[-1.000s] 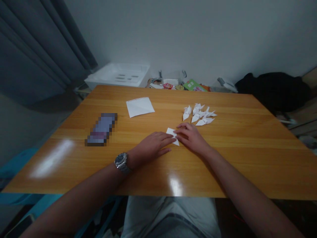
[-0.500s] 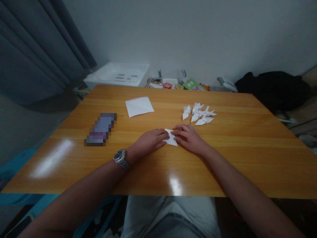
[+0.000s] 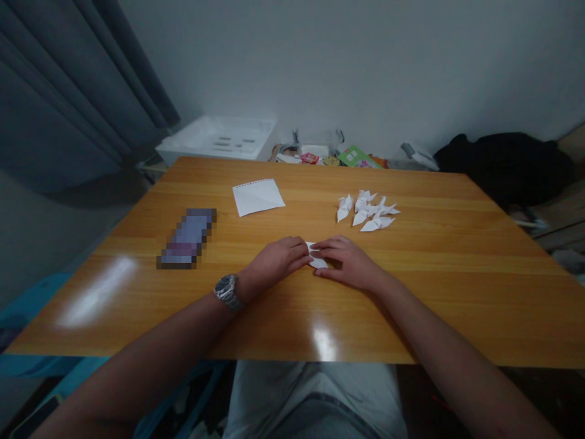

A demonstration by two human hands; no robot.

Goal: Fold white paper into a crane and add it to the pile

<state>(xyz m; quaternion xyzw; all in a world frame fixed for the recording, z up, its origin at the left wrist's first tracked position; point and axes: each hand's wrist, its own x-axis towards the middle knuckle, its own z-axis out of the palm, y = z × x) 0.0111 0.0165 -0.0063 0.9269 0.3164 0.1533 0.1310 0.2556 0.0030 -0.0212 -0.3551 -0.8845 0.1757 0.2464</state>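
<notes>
- The left hand (image 3: 274,261) and the right hand (image 3: 348,262) meet on a small folded white paper piece (image 3: 316,259), fingers curled close together and pinching it from both sides.
- The paper lies flat on the shiny orange-brown wooden table (image 3: 457,274), just in front of the pile of white folded paper cranes (image 3: 368,211).
- It is mostly hidden, so its long way cannot be told.

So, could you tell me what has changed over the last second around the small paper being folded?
Both hands closed in over the small white paper: the left hand curled its fingers, and the right hand drew back toward the person, so far less paper shows. The folded paper pieces, the white sheet and the wooden table stayed put.
</notes>
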